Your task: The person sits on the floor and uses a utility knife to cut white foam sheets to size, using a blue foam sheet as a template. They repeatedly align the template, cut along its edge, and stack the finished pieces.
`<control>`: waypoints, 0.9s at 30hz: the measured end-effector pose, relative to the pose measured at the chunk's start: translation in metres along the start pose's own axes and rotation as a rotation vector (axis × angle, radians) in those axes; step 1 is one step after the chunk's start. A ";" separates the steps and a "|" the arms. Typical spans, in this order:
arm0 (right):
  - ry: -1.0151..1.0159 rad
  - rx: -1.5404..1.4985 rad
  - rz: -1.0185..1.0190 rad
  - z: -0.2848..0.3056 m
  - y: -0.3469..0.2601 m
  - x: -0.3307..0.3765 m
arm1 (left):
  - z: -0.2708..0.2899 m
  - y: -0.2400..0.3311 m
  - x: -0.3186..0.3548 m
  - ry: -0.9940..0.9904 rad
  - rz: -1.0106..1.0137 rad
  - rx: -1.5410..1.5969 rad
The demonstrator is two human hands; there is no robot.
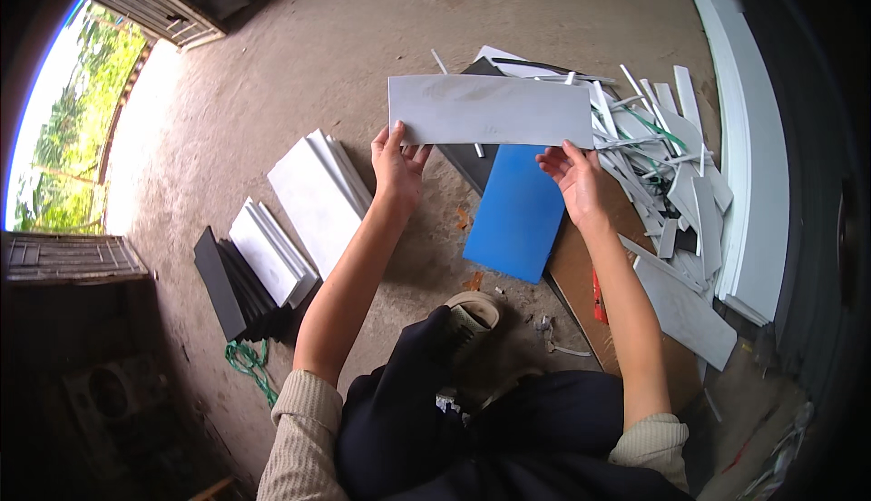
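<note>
A white rectangular sheet (pixel 490 111) with faint smudges is held up in front of me, its long side running left to right. My left hand (pixel 397 170) pinches its lower left corner, thumb on the near face. At the lower right corner, my right hand (pixel 573 179) grips the edge between thumb and fingers. Below the sheet lies a blue panel (pixel 515 215), partly over a brown board (pixel 585 260). A dark panel (pixel 463 163) shows behind. Beside my right forearm, a red-handled tool (pixel 599 297) rests on the board, partly hidden by the arm.
To the left stand stacks of large white panels (pixel 318 197), smaller white panels (pixel 265 245) and black panels (pixel 222 288), near green string (pixel 250 362). White offcuts (pixel 649 152) heap up on the right, before long white sheets (pixel 758 156). My shoe (pixel 475 309) is below.
</note>
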State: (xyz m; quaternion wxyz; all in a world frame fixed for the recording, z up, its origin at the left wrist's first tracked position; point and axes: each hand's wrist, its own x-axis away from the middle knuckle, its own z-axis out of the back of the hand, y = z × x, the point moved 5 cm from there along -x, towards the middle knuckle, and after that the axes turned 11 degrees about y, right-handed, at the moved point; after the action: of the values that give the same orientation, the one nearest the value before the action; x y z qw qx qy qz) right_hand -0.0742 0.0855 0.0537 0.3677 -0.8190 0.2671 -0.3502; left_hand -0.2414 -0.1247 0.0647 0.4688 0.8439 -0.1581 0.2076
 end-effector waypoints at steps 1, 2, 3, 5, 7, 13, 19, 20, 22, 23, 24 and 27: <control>-0.039 -0.044 -0.028 -0.016 0.004 0.001 | 0.013 0.016 0.008 -0.018 -0.034 0.020; -0.099 -0.039 -0.039 -0.038 0.009 0.007 | 0.025 0.039 0.017 -0.040 -0.085 0.034; -0.118 -0.026 -0.037 -0.056 0.016 0.013 | 0.037 0.060 0.021 -0.077 -0.135 0.047; -0.150 -0.012 -0.027 -0.094 0.028 0.025 | 0.075 0.105 0.034 -0.131 -0.234 -0.153; -0.152 0.007 0.006 -0.126 0.037 0.034 | 0.106 0.136 0.056 -0.175 -0.288 -0.303; -0.307 0.237 0.075 -0.243 0.079 0.101 | 0.225 0.200 0.082 -0.039 -0.474 -0.432; -0.787 0.681 -0.095 -0.322 0.208 0.217 | 0.324 0.182 0.080 0.488 -0.722 -0.151; -0.876 0.764 -0.166 -0.317 0.236 0.231 | 0.334 0.176 0.085 0.589 -0.751 -0.202; -0.890 0.930 -0.260 -0.299 0.270 0.251 | 0.357 0.164 0.092 0.689 -0.691 -0.236; -0.849 0.895 -0.335 -0.293 0.281 0.251 | 0.366 0.157 0.094 0.712 -0.690 -0.208; -0.803 0.859 -0.409 -0.287 0.292 0.250 | 0.374 0.150 0.094 0.732 -0.689 -0.181; -0.761 0.844 -0.413 -0.279 0.323 0.237 | 0.384 0.124 0.081 0.626 -0.510 -0.096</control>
State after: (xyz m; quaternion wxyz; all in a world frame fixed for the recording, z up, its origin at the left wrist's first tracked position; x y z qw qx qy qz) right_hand -0.2025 -0.3848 0.0234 0.6550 -0.7052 -0.2098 -0.1723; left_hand -0.1508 -0.5230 0.0135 0.5696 0.7293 0.1969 0.3239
